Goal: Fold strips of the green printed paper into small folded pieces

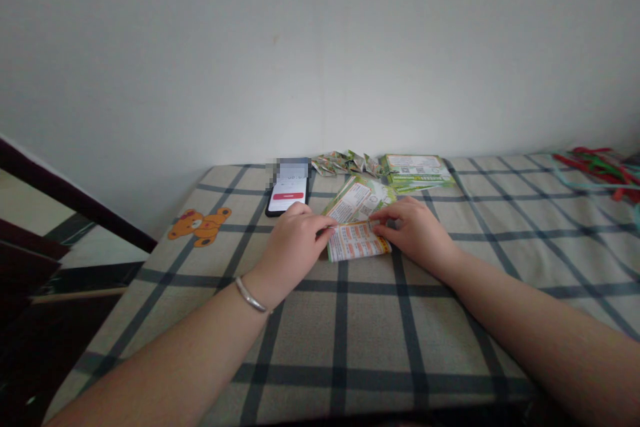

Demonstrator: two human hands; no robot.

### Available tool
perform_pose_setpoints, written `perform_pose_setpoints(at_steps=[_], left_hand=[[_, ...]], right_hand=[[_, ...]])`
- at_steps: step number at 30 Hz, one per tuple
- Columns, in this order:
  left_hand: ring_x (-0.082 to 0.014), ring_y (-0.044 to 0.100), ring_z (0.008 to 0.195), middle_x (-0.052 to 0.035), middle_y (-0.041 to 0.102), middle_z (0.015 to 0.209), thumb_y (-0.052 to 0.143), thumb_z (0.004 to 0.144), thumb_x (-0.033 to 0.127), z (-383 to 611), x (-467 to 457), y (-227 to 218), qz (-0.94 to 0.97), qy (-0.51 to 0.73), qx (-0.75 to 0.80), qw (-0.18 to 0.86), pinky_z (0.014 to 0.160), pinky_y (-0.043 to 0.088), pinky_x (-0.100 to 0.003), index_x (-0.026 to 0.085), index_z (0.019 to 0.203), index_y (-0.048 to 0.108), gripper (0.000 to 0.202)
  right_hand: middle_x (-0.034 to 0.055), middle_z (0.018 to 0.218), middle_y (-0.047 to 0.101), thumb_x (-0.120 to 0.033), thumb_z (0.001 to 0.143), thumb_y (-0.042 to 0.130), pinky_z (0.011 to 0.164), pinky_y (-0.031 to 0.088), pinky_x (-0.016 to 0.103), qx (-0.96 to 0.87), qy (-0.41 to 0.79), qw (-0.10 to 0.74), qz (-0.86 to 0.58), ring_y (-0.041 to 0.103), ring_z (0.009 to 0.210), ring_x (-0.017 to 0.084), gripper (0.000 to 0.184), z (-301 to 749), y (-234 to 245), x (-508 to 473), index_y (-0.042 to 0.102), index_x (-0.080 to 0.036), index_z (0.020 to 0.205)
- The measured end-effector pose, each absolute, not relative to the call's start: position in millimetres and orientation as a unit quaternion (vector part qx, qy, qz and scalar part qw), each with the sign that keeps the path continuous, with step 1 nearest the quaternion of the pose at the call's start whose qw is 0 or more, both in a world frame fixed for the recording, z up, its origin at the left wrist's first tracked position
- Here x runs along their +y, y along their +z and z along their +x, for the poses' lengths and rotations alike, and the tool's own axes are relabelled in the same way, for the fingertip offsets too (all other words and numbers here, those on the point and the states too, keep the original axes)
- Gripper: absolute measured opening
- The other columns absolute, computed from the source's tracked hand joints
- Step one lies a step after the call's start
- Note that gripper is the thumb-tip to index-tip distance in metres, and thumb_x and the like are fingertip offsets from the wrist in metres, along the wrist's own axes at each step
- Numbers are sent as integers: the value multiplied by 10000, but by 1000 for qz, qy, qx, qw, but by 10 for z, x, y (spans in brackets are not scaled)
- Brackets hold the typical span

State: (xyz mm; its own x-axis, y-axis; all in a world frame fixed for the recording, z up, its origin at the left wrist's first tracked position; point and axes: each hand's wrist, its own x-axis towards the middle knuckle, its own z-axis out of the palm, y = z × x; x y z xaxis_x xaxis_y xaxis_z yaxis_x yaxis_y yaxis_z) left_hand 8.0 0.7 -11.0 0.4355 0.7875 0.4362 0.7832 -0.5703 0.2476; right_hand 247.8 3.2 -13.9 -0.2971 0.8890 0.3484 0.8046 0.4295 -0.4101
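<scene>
A printed paper leaflet [359, 241], white with orange and green print, lies on the checked tablecloth between my hands. My left hand [304, 232] pinches its upper left edge between thumb and fingers. At its upper right edge, my right hand [413, 230] closes thumb and fingers on the same sheet. Just behind it lies another green and white printed sheet [357, 200]; whether the two are joined I cannot tell. A silver bangle [251, 295] circles my left wrist.
Beyond my left hand lies a phone [287, 195] with a lit screen. Crumpled or folded green paper pieces [345, 163] lie along the wall beside a stack of green printed leaflets [419, 171]. A basket [575, 181] with red and green items stands far right. The tablecloth [300, 360] bears a bear picture [200, 225].
</scene>
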Motion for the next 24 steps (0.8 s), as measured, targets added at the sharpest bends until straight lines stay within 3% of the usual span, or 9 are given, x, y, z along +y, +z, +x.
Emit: perform_pose_setpoints(at_steps=[8,24], left_hand=[[-226,534,854,-64,674,789,569,908,158,121,-17,-78,882,219,415,-52,791,475,-373,149,927,721,153],[-236,535,887,-44,696,893,632,878,207,105,19,-112,872,202,446,-31,818,445,-389,176,947,709,108]], right_hand=[[24,887,745,-212,813,670,837,452,367,-814,56,250,-521,599,893,230,142,2444,-133,17,754,-216,928],[21,900,719,-307,845,652,832,405,402,-800,56,211,-558,596,887,235,184,2462,-145,27,747,-294,1001]])
